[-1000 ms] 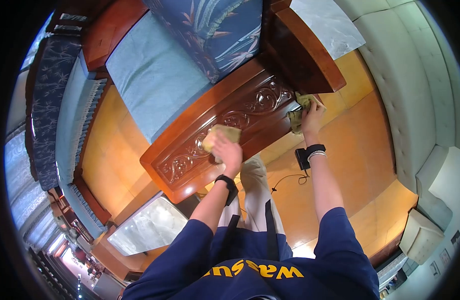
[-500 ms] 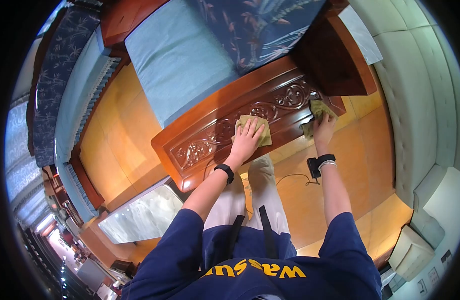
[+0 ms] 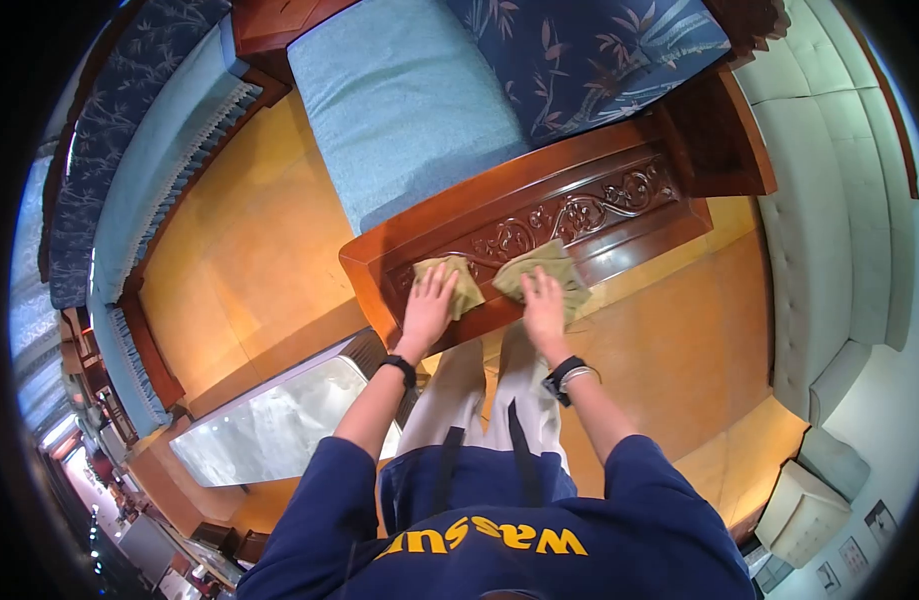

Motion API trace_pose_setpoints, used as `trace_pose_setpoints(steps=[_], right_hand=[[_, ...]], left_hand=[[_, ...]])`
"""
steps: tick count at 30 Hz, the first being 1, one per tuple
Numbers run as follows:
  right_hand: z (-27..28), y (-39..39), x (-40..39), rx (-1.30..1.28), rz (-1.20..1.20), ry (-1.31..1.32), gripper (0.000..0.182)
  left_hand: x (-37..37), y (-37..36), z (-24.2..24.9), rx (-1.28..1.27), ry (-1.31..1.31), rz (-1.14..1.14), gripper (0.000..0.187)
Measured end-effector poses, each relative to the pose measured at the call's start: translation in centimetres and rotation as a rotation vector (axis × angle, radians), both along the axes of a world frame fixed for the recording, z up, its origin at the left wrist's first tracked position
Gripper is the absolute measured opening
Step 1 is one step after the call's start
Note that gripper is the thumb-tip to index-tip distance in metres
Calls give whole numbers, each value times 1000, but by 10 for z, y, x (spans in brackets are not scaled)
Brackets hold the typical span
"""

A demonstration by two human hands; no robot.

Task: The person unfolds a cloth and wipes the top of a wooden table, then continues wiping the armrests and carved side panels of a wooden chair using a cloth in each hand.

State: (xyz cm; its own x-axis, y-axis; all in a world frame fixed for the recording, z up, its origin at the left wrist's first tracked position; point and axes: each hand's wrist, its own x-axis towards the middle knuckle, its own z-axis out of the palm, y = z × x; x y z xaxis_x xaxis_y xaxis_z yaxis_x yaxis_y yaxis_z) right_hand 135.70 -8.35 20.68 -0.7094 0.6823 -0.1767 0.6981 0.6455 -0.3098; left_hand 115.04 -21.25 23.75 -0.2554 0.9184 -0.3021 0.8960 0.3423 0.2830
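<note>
My left hand (image 3: 428,312) presses a folded olive-green cloth (image 3: 464,288) against the near left end of a carved wooden armrest panel (image 3: 634,252). Its fingers lie stretched over the cloth's left part. Close by on the right, my right hand (image 3: 545,315) holds a larger olive-green cloth (image 3: 575,284) down on the same panel, its fingers on top and slightly bent. This cloth covers part of the scrollwork and hangs over the near edge. The panel is glossy reddish-brown wood, part of a sofa chair with a light blue seat cushion (image 3: 399,120).
A blue bamboo-patterned backrest (image 3: 589,60) rises behind the seat. A marble-topped low table (image 3: 279,425) stands at the left of my legs. Another blue sofa (image 3: 159,170) is farther left. A pale tufted sofa (image 3: 814,220) lines the right, over orange floor tiles (image 3: 669,340).
My right hand has moved left with its cloth, from the panel's far right end to beside my left hand. My left hand and its cloth have shifted toward the panel's left end.
</note>
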Motion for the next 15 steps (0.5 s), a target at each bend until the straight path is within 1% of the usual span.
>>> trace_pose_setpoints(steps=[2,4,6,7,8,9,11,12,14,15], right_hand=[[1,-28,-22,-26,125,13,53],[0,-53,-44,-75,264,47,53],[7,-68,-63,-174,346,94,53],[9,-74,-72,-180,370,105,54],[2,-81,-78,-165,343,178,59],[4,-83,-84,-162,310,180,58],[2,-84,-90,-160,261,172,57],[0,-82,-90,-155,269,191,57],[-1,-76,-84,-158,270,199,57],[-1,-71,-81,-179,310,213,56]], left_hand=[[-9,-30,-3,-40,-22,137,75],[-16,-59,-8,-2,6,175,72],[-19,-78,-6,-13,7,203,69],[-20,-85,-5,-5,-29,220,68],[-21,-90,-1,0,-66,237,68],[-20,-95,0,9,-61,259,64],[-20,-100,2,20,-79,268,65],[-19,-98,2,27,-87,294,65],[-12,-92,-3,-19,-79,278,65],[-5,-86,-3,2,-70,360,64]])
